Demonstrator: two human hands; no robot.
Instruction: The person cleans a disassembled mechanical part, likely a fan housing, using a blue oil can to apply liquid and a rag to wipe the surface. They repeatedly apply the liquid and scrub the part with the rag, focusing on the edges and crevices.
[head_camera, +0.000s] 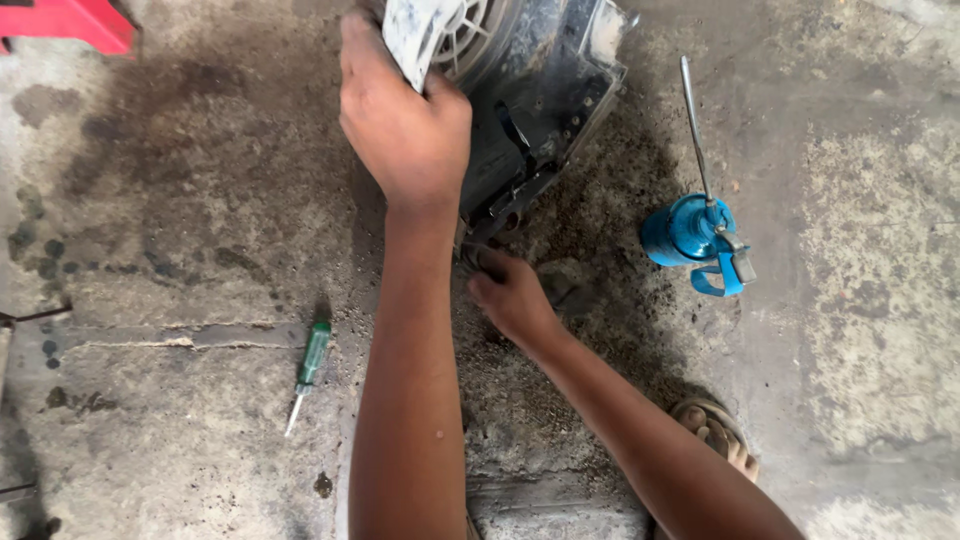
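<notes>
Your left hand (405, 125) has its grip closed over the top edge of the dirty fan motor housing (530, 110), fingers wrapped behind the pale plastic grille (440, 35), holding it tilted on the concrete floor (180, 200) near the far edge of view. Your right hand (512, 297) sits just below the housing's lower corner, fingers curled narrow and pinched at a small dark part there; you cannot tell from this view what exactly the fingertips hold. Your left forearm crosses close over the right hand, so the two arms crowd each other at that corner.

Around the housing, the floor is dark with oil stain and loose grit, thickest under and to the right of it. To the right, well apart from your right hand, a blue oil can (690, 235) lies with its long thin spout pointing toward the far edge. To the left of your left forearm, a green-handled screwdriver (308, 368) lies on the floor, tip toward you, beside a crack running across the concrete. A red object (75, 20) shows at the far-left corner. Your sandalled foot (715, 432) rests near the right forearm.

Open floor lies to the far right beyond the oil can and to the left between the screwdriver and the red object.
</notes>
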